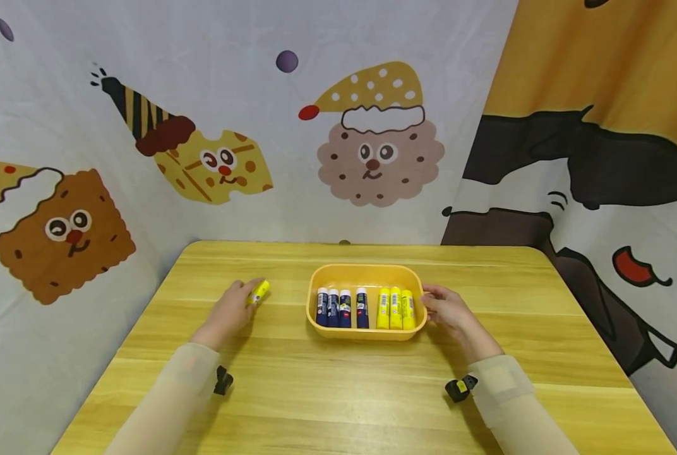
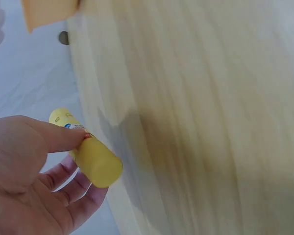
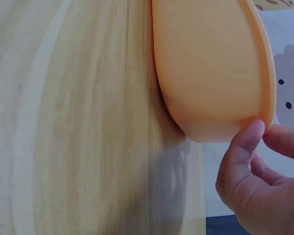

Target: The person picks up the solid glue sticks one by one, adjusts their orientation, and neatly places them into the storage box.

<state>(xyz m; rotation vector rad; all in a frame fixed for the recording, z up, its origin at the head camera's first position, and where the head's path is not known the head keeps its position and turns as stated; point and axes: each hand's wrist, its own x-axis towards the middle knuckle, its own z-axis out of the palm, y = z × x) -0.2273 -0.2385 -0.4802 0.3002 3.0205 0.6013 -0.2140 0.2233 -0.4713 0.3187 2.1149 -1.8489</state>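
My left hand (image 1: pixel 232 311) pinches a yellow glue stick (image 2: pixel 95 159) between thumb and fingers, left of the tray; in the left wrist view the stick lies tilted across the fingers over the wooden table. At the right end of an orange-yellow plastic tray (image 1: pixel 367 334), my right hand (image 1: pixel 451 312) grips the rim, thumb on the outer wall in the right wrist view. Inside the tray, several dark blue glue sticks (image 1: pixel 333 309) with white caps stand on the left, one (image 1: pixel 362 309) slightly apart. Three yellow glue sticks (image 1: pixel 396 309) sit side by side on the right.
The tray rests on a light wooden table (image 1: pixel 338 398), towards its far edge. Behind the table hangs a pale cloth (image 1: pixel 225 57) printed with cartoon biscuits and cheese. A small black device (image 1: pixel 459 389) is worn at each wrist.
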